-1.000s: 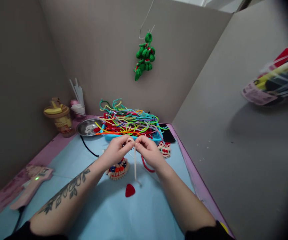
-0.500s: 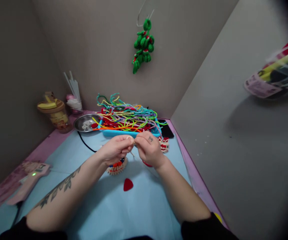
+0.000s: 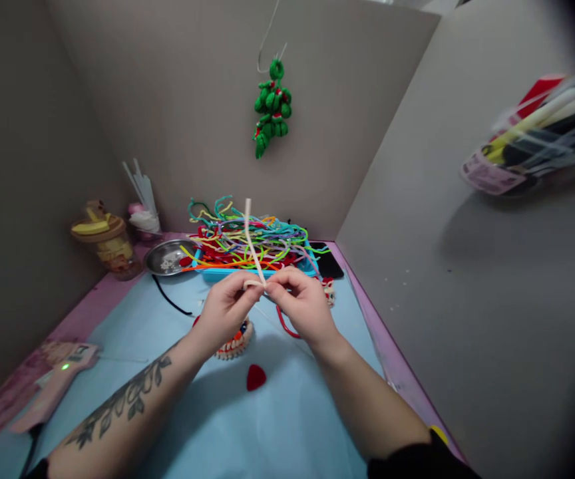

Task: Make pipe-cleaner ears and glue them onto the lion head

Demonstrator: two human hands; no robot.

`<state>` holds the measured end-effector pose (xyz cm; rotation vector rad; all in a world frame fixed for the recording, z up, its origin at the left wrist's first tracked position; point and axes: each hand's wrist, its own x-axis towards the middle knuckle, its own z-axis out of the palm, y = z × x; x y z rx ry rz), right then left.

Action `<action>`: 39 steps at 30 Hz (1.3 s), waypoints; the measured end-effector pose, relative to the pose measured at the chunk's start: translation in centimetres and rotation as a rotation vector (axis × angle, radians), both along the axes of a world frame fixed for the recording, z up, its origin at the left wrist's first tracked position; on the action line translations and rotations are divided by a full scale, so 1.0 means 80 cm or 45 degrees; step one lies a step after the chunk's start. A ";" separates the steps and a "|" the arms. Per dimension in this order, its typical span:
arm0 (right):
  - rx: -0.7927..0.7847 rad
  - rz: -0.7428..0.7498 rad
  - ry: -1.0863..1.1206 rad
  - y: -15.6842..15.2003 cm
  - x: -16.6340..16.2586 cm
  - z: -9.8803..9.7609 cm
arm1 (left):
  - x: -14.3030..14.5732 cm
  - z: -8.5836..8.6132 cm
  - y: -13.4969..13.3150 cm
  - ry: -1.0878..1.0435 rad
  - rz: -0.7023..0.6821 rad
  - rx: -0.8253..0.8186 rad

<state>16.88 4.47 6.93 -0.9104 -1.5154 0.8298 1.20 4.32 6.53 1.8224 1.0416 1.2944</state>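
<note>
Between my fingertips is a cream pipe cleaner (image 3: 251, 241), bent, with one end standing up and a short folded part lying against my left fingers. My left hand (image 3: 222, 309) pinches it from the left. My right hand (image 3: 305, 305) pinches it close by, fingertips almost touching the left ones. Partly hidden below my left hand lies a rounded cream, orange and blue piece (image 3: 235, 344). A dark red rounded triangle (image 3: 256, 378) rests on the light blue mat (image 3: 287, 426). Under my right hand a red strand (image 3: 286, 324) curves out.
Behind my hands stands a blue tray (image 3: 216, 274) heaped with coloured pipe cleaners. A steel bowl (image 3: 166, 257) with small white bits and a dark phone (image 3: 331, 267) flank it. At left lies a pink glue gun (image 3: 52, 387) with its green light on. A green ornament (image 3: 271, 110) hangs above.
The cream pipe cleaner now stands up above my hands, where earlier it was mostly hidden. My fingers have shifted along it. The camera view has tilted slightly.
</note>
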 end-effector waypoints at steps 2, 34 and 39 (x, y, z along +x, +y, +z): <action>-0.139 0.027 0.106 0.001 -0.003 -0.004 | 0.000 -0.002 0.001 0.041 0.006 0.032; -0.730 0.287 0.886 0.029 -0.039 -0.050 | 0.013 -0.015 0.016 -0.059 0.020 -0.263; -0.711 0.330 0.810 0.039 -0.029 -0.050 | 0.007 -0.022 0.026 -0.085 0.006 -0.380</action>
